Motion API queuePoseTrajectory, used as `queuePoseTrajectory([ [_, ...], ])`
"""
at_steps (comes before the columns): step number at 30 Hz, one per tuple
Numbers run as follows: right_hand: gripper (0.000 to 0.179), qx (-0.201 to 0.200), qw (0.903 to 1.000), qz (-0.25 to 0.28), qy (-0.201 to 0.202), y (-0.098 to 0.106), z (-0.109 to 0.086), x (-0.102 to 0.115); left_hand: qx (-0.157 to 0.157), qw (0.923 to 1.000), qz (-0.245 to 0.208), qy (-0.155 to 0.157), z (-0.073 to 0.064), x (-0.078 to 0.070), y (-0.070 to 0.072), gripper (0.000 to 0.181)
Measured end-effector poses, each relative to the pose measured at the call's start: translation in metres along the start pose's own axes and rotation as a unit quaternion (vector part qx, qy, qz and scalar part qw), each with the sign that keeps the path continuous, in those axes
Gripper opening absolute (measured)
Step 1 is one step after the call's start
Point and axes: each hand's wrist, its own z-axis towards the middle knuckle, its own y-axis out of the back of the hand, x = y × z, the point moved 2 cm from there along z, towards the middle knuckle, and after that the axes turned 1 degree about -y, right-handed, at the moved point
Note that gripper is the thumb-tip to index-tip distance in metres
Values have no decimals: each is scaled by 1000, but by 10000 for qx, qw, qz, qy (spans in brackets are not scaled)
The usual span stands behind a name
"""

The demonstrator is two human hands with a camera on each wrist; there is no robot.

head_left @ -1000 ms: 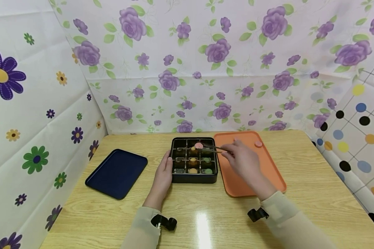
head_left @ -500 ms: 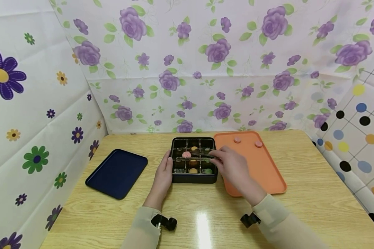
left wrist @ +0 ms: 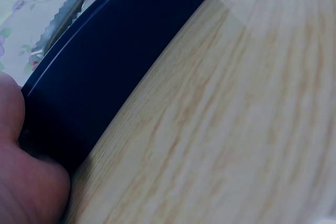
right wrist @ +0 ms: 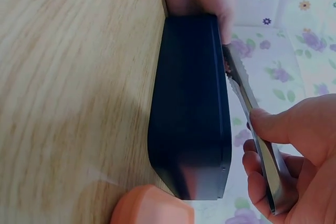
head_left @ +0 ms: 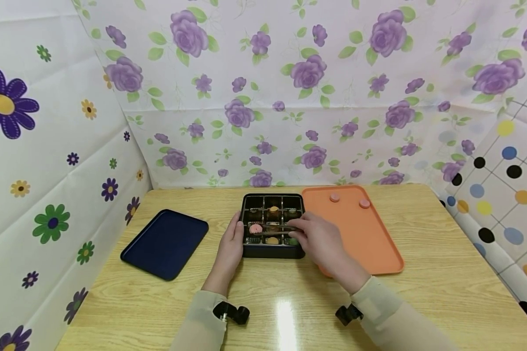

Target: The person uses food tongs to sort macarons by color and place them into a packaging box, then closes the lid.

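A dark box [head_left: 272, 252] with a divided insert stands at the middle of the table, with yellow macarons [head_left: 273, 241] and green macarons [head_left: 293, 241] in its middle and right columns. My left hand [head_left: 230, 249] lies along the box's left side, fingers extended, thumb near the front corner. With my right hand [head_left: 319, 240] I hold metal tongs [right wrist: 268, 166] by their rear part, thumb on one arm and fingers curled round the other. Between the serrated tips is a pink macaron [head_left: 255, 228], over the middle compartment of the left column.
An orange tray [head_left: 360, 243] right of the box carries two pink macarons [head_left: 364, 204] toward its far edge. On the left lies a dark blue tray [head_left: 164, 246]. Flowered cloth [head_left: 263, 122] hangs behind the wooden table [head_left: 285, 302].
My right hand has carried the pink macaron in the tongs leftward and nearer, from the far middle of the box to the left column. My left hand has stayed at the box's side.
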Motion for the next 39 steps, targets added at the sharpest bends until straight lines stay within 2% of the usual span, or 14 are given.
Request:
queuePoseTrajectory([
  [6,23,156,9998,85,73,-3,0,1,9,10000,3,-43,1,-1,-1,62],
  [14,22,125,9998,84,102,-6,0,1,25,9999,-24,-148,2,0,-1,62],
  [26,24,171,9998,84,39,-7,0,2,34,10000,64,-28,0,-1,0,62],
  [30,24,129,9999,93,1,-6,-1,1,22,10000,-38,-34,0,-1,-1,62],
  [35,24,61,9999,-26,-90,-3,-2,-4,51,9999,-118,-47,0,-1,-1,62],
  [39,25,29,9997,-76,-243,2,-3,-14,-1,10000,-2,-72,0,-1,0,62],
])
